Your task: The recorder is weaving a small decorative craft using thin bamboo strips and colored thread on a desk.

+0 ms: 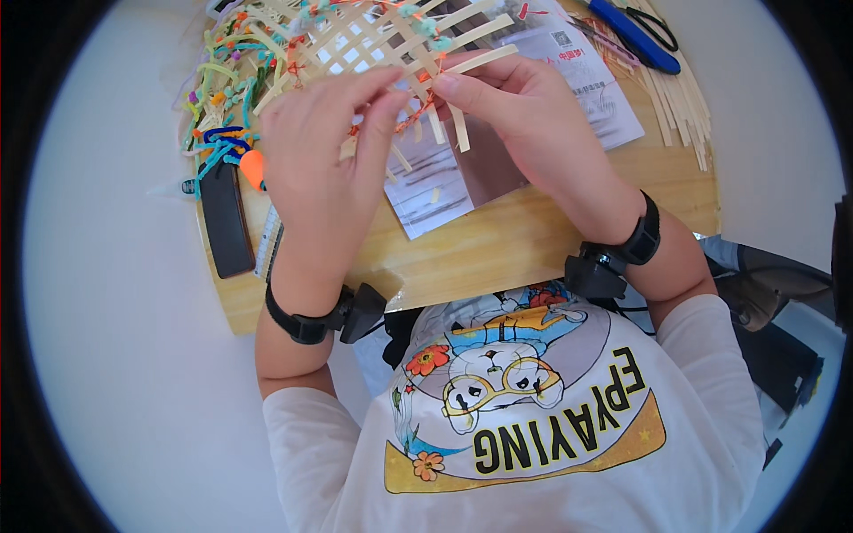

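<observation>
A lattice of pale flat bamboo strips [360,51] is held up over the table, its strip ends jutting out. Orange fuzzy cord and pale teal cord run round its woven middle. At its right edge, my right hand [524,111] grips the lattice, thumb on top by the orange cord and fingers partly hidden behind. My left hand [324,133] is at the near left side, fingers curled and thumb and forefinger drawn close beside the orange cord. Whatever lies between those fingertips is too small to make out.
Colourful fuzzy craft stems [227,89] pile up at the left, near a dark phone-like slab [226,218], an orange-tipped item [252,169] and a ruler [267,240]. A printed sheet [435,200] lies under the lattice. Blue-handled pliers [633,35] and loose strips [680,102] are at the right.
</observation>
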